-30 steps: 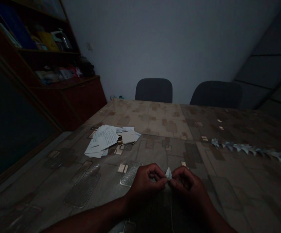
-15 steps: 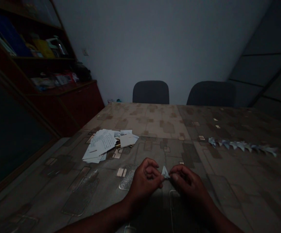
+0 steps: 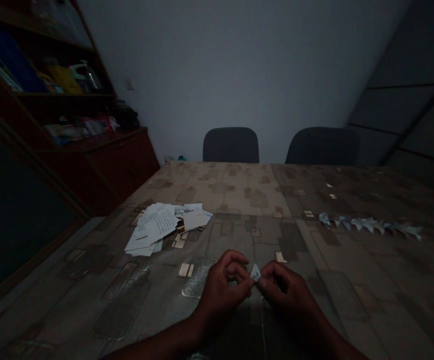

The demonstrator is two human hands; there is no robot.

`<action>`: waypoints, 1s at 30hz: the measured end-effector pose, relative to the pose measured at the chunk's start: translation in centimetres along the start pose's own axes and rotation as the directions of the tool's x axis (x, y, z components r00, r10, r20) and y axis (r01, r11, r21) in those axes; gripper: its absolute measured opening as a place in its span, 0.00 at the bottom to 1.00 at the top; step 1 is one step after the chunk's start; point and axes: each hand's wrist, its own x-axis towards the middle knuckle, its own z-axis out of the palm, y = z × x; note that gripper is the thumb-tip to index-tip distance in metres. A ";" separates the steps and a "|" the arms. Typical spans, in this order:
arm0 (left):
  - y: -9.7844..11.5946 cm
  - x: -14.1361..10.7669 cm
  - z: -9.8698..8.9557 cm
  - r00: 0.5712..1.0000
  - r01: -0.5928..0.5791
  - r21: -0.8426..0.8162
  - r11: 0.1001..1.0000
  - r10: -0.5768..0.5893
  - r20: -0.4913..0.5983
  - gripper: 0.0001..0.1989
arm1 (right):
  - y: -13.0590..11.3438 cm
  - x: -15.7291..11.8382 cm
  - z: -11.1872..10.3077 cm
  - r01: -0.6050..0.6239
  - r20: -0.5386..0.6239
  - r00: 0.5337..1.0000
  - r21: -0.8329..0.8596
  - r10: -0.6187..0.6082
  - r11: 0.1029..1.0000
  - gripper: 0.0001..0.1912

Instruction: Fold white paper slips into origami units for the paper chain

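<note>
A small folded paper triangle (image 3: 255, 272) with its point up is held between my two hands, above the near part of the table. My left hand (image 3: 226, 285) pinches its left corner between thumb and fingers. On the other side, my right hand (image 3: 286, 286) grips the right corner with thumb and forefinger. Ahead to the left lies a loose pile of printed and plain paper pieces (image 3: 157, 223). A row of folded paper pieces (image 3: 367, 225) runs along the table at the right.
The table (image 3: 209, 180) wears a patterned cover. Two dark chairs (image 3: 231, 145) (image 3: 322, 146) stand at its far edge against the wall. A wooden cabinet (image 3: 123, 162) with loaded shelves is at the left.
The view has shifted slightly. My right hand has come a little closer to my left, and the paper triangle now shows less between the fingertips.
</note>
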 end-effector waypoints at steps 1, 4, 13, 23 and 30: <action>-0.1 0.0 0.0 1.000 0.003 0.020 1.000 -0.003 0.004 0.11 | 0.1 0.0 0.0 -0.002 -0.001 1.000 0.006 0.002 1.000 0.09; -0.1 0.0 -0.2 0.998 0.018 0.080 0.997 -0.023 0.058 0.05 | 0.5 -0.1 -0.1 0.008 0.000 1.000 0.043 -0.008 0.999 0.11; 0.8 0.0 -0.5 0.993 -0.051 0.233 0.971 0.024 0.119 0.07 | -0.1 0.0 0.1 0.028 0.002 1.000 0.050 -0.029 0.998 0.10; 0.1 0.4 -0.6 0.993 0.067 0.046 0.997 -0.071 0.094 0.10 | 0.0 0.0 -0.1 0.033 0.043 0.998 0.077 -0.036 0.997 0.14; 0.5 0.0 -0.4 0.992 0.007 0.168 0.986 -0.028 0.127 0.10 | -0.7 -0.3 0.4 0.035 -0.009 0.999 -0.005 -0.035 0.999 0.10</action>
